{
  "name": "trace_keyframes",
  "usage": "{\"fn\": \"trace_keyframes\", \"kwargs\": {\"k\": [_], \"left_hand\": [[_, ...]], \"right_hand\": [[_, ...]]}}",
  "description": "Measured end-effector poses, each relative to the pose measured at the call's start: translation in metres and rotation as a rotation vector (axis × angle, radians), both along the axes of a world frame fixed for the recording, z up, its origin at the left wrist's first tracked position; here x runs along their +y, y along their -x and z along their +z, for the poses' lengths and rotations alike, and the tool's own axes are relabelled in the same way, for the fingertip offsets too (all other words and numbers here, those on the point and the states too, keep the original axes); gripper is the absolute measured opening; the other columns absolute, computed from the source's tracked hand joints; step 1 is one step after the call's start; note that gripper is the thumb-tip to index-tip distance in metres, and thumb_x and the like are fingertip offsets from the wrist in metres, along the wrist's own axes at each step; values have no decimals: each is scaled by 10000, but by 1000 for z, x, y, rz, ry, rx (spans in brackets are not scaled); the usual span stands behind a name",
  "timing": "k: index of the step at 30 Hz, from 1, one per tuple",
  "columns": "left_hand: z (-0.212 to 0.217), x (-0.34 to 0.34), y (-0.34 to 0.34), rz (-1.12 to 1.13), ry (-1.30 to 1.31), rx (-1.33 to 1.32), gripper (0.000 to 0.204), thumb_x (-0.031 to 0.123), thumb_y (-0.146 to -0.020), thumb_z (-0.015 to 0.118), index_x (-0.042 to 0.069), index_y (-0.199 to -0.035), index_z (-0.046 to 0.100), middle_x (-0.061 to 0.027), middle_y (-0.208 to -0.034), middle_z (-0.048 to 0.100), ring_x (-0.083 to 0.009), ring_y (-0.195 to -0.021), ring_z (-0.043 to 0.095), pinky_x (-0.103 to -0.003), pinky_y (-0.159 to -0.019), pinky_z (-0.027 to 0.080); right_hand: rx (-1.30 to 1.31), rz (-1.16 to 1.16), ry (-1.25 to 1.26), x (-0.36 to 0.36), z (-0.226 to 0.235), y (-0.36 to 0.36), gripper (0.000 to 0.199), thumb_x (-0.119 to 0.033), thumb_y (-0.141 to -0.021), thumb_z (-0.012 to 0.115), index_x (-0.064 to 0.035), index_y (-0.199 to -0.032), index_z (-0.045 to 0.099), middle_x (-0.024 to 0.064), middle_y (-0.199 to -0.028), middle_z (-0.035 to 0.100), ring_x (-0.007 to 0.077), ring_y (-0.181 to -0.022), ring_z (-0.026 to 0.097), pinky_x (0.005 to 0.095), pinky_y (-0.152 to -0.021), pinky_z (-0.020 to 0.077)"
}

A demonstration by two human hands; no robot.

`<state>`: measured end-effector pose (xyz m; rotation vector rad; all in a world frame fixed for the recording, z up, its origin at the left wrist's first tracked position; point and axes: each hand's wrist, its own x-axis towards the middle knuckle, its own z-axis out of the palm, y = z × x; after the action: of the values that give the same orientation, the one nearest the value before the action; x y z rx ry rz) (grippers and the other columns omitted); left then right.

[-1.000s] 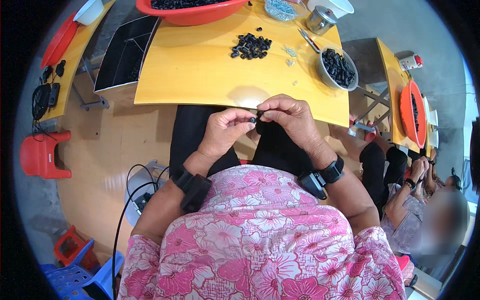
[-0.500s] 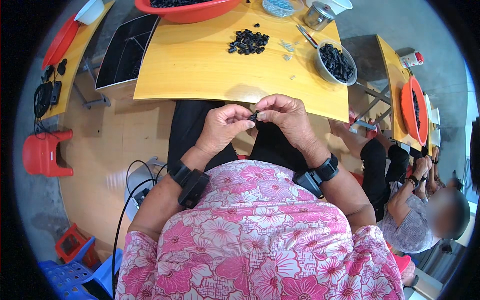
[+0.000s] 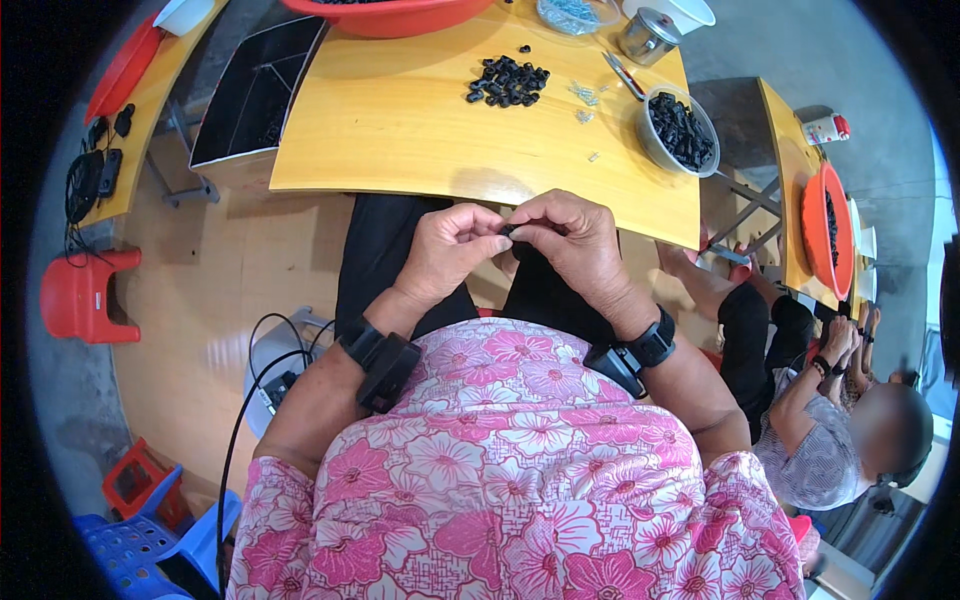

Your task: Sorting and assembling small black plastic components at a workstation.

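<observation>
Pinched between the fingertips of my left hand (image 3: 448,250) and my right hand (image 3: 568,235) is a small black plastic part (image 3: 508,230), mostly covered by fingers and thumbs. Both hands meet over my lap, just off the table's near edge. On the yellow table (image 3: 390,140) lies a loose pile of small black parts (image 3: 508,82). Right of it are several tiny clear pieces (image 3: 583,95). A clear bowl of black parts (image 3: 680,130) stands near the right edge, with red-handled tweezers or pliers (image 3: 624,74) beside it.
Along the far edge are a red basin (image 3: 400,18), a clear tub of bluish pieces (image 3: 568,14) and a metal cup (image 3: 648,36). A black-lined box (image 3: 255,95) stands left of the table. Another person (image 3: 820,430) sits at the right. A cable (image 3: 240,440) hangs by my left arm.
My fingers have shifted slightly around the small black part, and the right fingers now cover more of it. The whole view has moved a little; the table things stay in place.
</observation>
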<state>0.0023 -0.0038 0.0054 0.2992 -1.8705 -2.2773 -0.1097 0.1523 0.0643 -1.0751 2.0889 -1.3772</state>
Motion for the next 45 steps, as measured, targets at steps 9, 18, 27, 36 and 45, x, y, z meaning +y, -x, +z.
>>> {"fn": "trace_keyframes", "kwargs": {"k": [9, 18, 27, 36, 45], "left_hand": [[-1, -1, 0, 6, -16, 8, 132, 45, -847, 735, -9, -960, 693, -16, -848, 692, -50, -766, 629, -216, -710, 528], [1, 0, -1, 8, 6, -5, 96, 10, -861, 708, -22, -947, 684, -37, -833, 700, -81, -739, 668, -223, -675, 545], [4, 0, 2, 3, -76, -11, 105, -4, -874, 683, -37, -973, 674, -58, -814, 700, -114, -715, 687, -239, -659, 555], [1, -1, 1, 10, -96, -33, 102, 15, -861, 709, -19, -955, 688, -30, -805, 693, -73, -717, 644, -220, -662, 531], [-3, -2, -1, -22, -117, -32, 97, 35, -862, 719, 14, -951, 686, 8, -840, 666, -48, -726, 585, -205, -677, 494]], "right_hand": [[167, 34, 35, -5, 4, -1, 157, -23, -802, 720, -73, -948, 744, 84, -840, 694, 184, -760, 664, 283, -702, 523], [111, 24, 9, -4, -5, 3, 139, -30, -810, 718, -82, -937, 743, 83, -845, 700, 203, -763, 676, 291, -704, 532], [201, 6, 31, -9, -3, -1, 129, -25, -805, 719, -83, -919, 738, 90, -814, 684, 209, -734, 673, 308, -667, 529], [154, -38, 1, -9, -5, -5, 165, -21, -823, 693, -87, -962, 754, 95, -796, 699, 172, -720, 665, 278, -667, 518], [-560, -137, 34, -6, -14, 5, 134, -67, -880, 702, -13, -994, 747, 3, -911, 718, 60, -817, 621, 213, -752, 502]]}}
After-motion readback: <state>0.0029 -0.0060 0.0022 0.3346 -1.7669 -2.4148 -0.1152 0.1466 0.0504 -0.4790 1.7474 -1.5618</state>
